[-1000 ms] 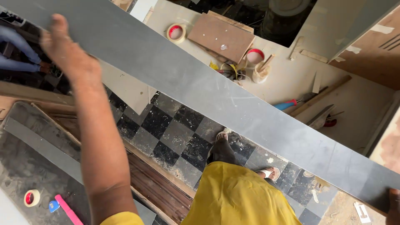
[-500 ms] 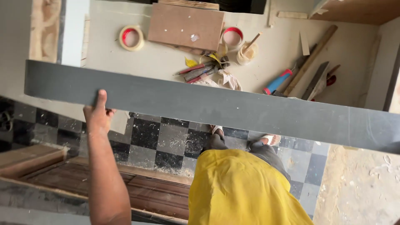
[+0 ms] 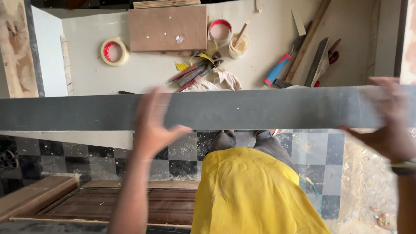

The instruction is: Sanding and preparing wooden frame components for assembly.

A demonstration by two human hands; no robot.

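Long grey board point(image 3: 242, 110) spans whole view, held level above checkered floor point(image 3: 182, 154). Behind board, on pale worktop point(image 3: 151, 71): tape roll point(image 3: 114, 51) at left, small cup point(image 3: 238, 45) w/ stick standing in it further right, contents otherwise unclear. Left hand point(image 3: 154, 125), blurred, fingers spread wide, palm against board's near edge. Right hand point(image 3: 390, 123) at board's right end, fingers wrapped over it, grip loose-looking; blur, can't tell how tight.
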